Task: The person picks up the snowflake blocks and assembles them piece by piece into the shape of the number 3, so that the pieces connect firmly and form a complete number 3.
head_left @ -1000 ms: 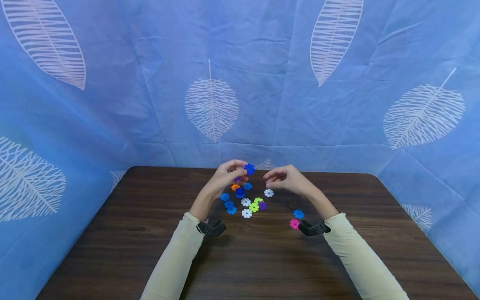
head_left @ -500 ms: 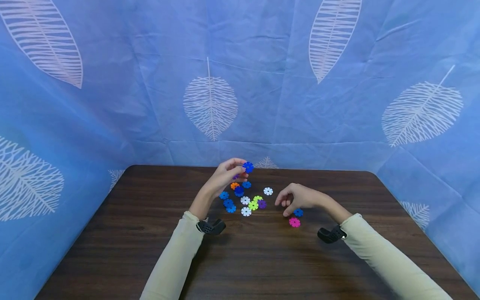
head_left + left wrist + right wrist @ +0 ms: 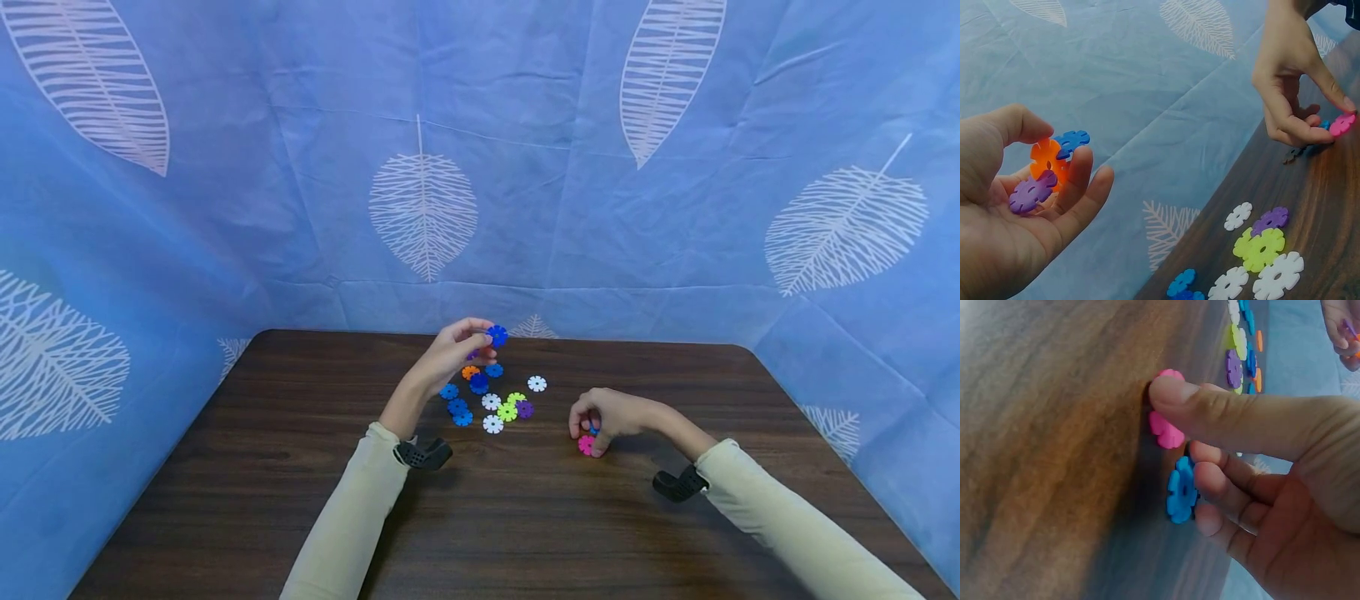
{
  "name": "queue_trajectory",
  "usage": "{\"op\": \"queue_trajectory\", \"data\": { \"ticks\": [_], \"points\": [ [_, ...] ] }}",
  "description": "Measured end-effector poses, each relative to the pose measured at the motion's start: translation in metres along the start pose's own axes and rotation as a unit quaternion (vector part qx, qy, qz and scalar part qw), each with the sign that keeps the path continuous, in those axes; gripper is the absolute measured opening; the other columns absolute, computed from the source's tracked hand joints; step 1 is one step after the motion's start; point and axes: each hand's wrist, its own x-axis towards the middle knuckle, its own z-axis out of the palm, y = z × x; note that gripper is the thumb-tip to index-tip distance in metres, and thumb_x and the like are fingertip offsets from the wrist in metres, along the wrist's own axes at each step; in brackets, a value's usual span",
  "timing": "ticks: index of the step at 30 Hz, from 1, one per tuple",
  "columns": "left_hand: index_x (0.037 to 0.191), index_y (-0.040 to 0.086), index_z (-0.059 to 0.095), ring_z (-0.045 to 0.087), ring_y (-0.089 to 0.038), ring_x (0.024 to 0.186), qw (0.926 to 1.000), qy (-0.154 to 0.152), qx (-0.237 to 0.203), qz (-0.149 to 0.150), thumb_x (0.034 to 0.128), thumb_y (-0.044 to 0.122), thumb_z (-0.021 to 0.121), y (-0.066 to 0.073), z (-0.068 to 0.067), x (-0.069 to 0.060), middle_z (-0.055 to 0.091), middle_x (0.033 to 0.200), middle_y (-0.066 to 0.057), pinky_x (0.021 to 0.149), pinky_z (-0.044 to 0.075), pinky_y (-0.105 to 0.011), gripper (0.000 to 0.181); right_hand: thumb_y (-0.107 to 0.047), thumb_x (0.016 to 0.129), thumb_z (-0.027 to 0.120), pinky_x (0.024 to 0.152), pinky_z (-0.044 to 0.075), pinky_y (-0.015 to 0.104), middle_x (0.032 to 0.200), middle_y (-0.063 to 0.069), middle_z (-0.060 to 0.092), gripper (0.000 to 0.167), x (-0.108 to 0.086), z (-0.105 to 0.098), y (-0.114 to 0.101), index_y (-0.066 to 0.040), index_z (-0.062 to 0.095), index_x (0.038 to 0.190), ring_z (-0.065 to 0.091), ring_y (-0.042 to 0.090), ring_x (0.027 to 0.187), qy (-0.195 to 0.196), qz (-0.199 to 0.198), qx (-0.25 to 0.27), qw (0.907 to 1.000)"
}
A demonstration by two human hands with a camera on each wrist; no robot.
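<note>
Blue cloth [image 3: 517, 175] behind dark table [image 3: 510, 508]

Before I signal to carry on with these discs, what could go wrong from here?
The right hand pinches the pink disc while its other fingers curl close to the light-blue disc, so that one might get knocked or dragged along. In the left hand, the purple disc, orange disc and dark-blue disc seem joined and are held above the table; a loose grip could drop them, a hard squeeze might separate them.

Pink disc [image 3: 1168, 430]; orange disc [image 3: 1040, 160]; blue cloth [image 3: 540, 225], white leaf pattern.
</note>
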Motion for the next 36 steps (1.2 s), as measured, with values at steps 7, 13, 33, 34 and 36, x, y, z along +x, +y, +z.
{"op": "queue_trajectory", "data": {
  "ticks": [7, 13, 33, 34, 36],
  "points": [
    [0.133, 0.000, 0.053, 0.066, -0.016, 0.086, 1.0000, -0.001, 0.007, 0.000, 0.1058, 0.012, 0.051, -0.001, -0.001, 0.001, 0.061, 0.100, -0.010, 0.105, 0.053, -0.053, 0.030, -0.007, 0.078, 0.087, 0.063, 0.043, 0.020, 0.084, 0.010, 0.062, 0.021, 0.008, 0.002, -0.001, -0.008, 0.071, 0.091, 0.051, 0.014, 0.075, 0.031, -0.009, -0.014, 0.9994],
    [0.127, 0.001, 0.053, 0.066, -0.015, 0.084, 1.0000, 0.001, 0.000, -0.004, 0.1053, 0.011, 0.051, -0.002, -0.001, 0.002, 0.061, 0.104, -0.013, 0.103, 0.055, -0.051, 0.024, -0.004, 0.077, 0.087, 0.060, 0.044, 0.020, 0.082, 0.013, 0.063, 0.022, 0.017, 0.004, -0.006, -0.007, 0.069, 0.090, 0.052, 0.014, 0.072, 0.043, -0.015, -0.001, 0.9989],
    [0.126, 0.002, 0.055, 0.066, -0.012, 0.077, 0.9997, 0.023, -0.004, -0.007, 0.1065, 0.012, 0.050, -0.004, -0.002, 0.004, 0.060, 0.094, -0.004, 0.090, 0.061, -0.036, 0.023, -0.003, 0.091, 0.074, 0.066, 0.057, 0.032, 0.090, 0.009, 0.076, 0.011, 0.050, -0.010, -0.036, -0.002, 0.077, 0.102, 0.067, 0.017, 0.077, 0.208, -0.040, 0.038, 0.9765],
    [0.126, 0.002, 0.055, 0.066, -0.012, 0.077, 0.9997, 0.022, -0.003, -0.007, 0.1066, 0.012, 0.050, -0.004, -0.002, 0.004, 0.060, 0.093, -0.003, 0.090, 0.062, -0.036, 0.022, -0.005, 0.092, 0.074, 0.065, 0.057, 0.033, 0.091, 0.008, 0.076, 0.010, 0.052, -0.011, -0.039, -0.004, 0.078, 0.101, 0.067, 0.018, 0.077, 0.222, -0.041, 0.040, 0.9733],
    [0.124, 0.003, 0.055, 0.067, -0.013, 0.077, 0.9997, 0.021, -0.005, -0.007, 0.1067, 0.013, 0.049, -0.005, -0.002, 0.005, 0.061, 0.092, -0.003, 0.090, 0.062, -0.036, 0.021, -0.007, 0.092, 0.074, 0.065, 0.057, 0.032, 0.092, 0.009, 0.077, 0.008, 0.055, -0.014, -0.046, -0.006, 0.078, 0.100, 0.069, 0.018, 0.076, 0.250, -0.043, 0.054, 0.9658]
  ]
}}
